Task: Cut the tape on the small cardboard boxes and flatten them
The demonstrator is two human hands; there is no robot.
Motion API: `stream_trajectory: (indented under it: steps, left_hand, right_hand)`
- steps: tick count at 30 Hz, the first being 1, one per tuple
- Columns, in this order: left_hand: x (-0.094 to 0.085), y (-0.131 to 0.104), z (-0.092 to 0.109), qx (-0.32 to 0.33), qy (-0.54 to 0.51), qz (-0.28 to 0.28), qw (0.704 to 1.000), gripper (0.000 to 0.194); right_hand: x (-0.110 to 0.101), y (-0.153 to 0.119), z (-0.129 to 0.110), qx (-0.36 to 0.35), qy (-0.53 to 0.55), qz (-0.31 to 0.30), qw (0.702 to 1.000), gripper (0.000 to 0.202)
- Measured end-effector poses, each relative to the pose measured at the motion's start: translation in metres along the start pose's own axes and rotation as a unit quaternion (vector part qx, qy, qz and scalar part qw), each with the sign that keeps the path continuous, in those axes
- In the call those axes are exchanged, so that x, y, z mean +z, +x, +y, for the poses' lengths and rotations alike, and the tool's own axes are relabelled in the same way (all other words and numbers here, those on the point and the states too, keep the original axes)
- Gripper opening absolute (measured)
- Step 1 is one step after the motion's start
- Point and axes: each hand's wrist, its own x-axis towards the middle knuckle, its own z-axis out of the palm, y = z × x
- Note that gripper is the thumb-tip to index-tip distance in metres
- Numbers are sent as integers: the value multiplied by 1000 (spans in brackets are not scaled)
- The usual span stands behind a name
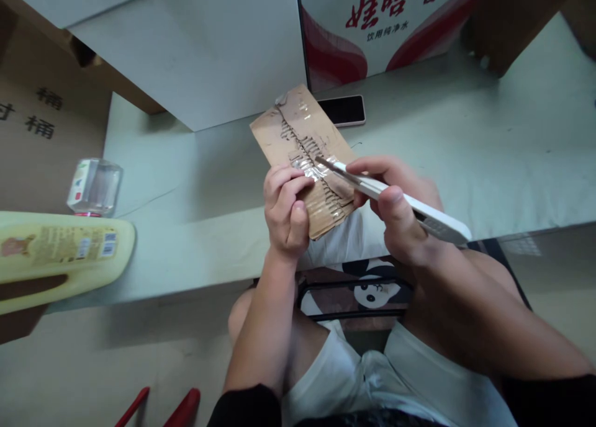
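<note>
My left hand (287, 211) grips a flat piece of brown cardboard (274, 132) by its lower left edge. Torn slits and exposed corrugation run down the middle of the cardboard, along with strips of clear tape. In my right hand (403, 197) is a white utility knife (435, 219), held between thumb and fingers. Its narrow dark blade points up and left, and the tip is at the torn middle of the cardboard; whether it touches or cuts in, I cannot tell. The fingertips of my right hand are close to the cardboard's right edge.
On the pale green tabletop (223, 185), a phone (347, 110) lies behind the cardboard. White boxes (209, 54) and a red-and-white carton (335, 48) stand at the back. At left are a clear bottle (100, 188) and a large yellow bottle (69, 247).
</note>
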Motion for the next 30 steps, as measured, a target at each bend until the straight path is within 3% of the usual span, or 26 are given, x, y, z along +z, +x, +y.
stream_trajectory:
  steps: [4, 21, 30]
  left_hand:
    - [0, 0, 2, 3, 8, 4, 1000, 34]
    - [0, 1, 3, 2, -24, 11, 1000, 34]
    - [1, 2, 2, 7, -35, 18, 999, 31]
  right_hand:
    - [3, 0, -1, -33, -41, 36, 998, 46]
    - [5, 7, -9, -50, -149, 31, 987, 29]
    - [2, 7, -7, -52, -80, 36, 995, 35]
